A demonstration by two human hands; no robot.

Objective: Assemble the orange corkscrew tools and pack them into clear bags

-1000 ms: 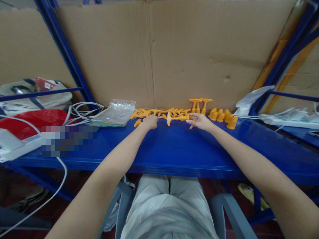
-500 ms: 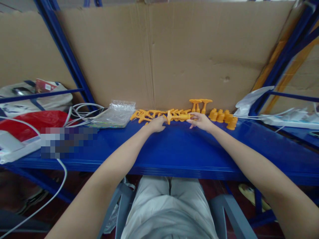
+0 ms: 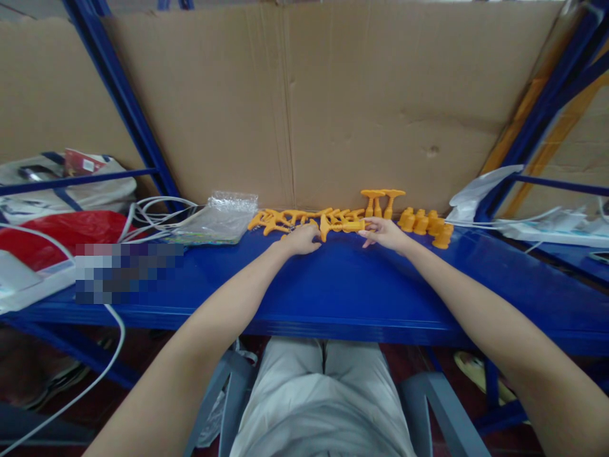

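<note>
Over the far part of the blue table, my left hand [image 3: 303,239] is curled at the crossbar of an orange T-shaped plastic piece [image 3: 325,226], which lies sideways. My right hand [image 3: 384,234] pinches an orange bell-shaped base [image 3: 353,226] at the other end of its stem. Piece and base are in line and touching; how deep the stem sits inside is too small to tell. Behind my left hand lies a row of loose orange T-shaped pieces [image 3: 278,220]. Several orange bases [image 3: 420,223] stand to the right of my right hand.
Upright orange T-shaped pieces with bases [image 3: 390,202] stand at the cardboard wall [image 3: 356,101]. Left of the loose pieces lies a stack in clear plastic [image 3: 214,225]. White cables [image 3: 152,212] and a power strip [image 3: 38,285] occupy the left side. Blue posts [image 3: 126,108] flank the table.
My left hand has shifted slightly right, its fingers closer round the crossbar. The crossbar has tilted a little, and my right hand with the base stays almost where it was.
</note>
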